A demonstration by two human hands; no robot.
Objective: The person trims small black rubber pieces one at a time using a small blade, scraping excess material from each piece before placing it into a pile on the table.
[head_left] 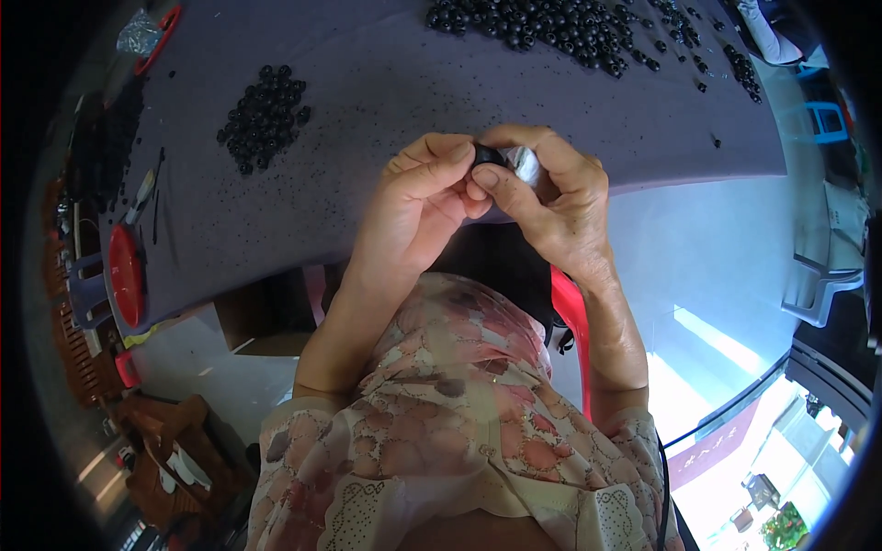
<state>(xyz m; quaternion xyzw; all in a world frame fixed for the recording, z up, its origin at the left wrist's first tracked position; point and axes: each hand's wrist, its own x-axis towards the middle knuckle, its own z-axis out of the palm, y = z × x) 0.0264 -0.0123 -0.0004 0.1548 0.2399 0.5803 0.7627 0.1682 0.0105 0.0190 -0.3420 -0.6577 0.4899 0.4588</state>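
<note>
Both hands meet just above the near edge of a purple table (386,83): left hand (418,197) and right hand (551,197) pinch one small black ring (488,155) between closed fingertips (something pale shows behind it). Black rings (265,116) lie heaped beyond, with a red dish (127,274) at left.

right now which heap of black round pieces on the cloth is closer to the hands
The small heap at the left; the big heap lies along the far edge. The left hand and right hand pinch one black piece.
</note>
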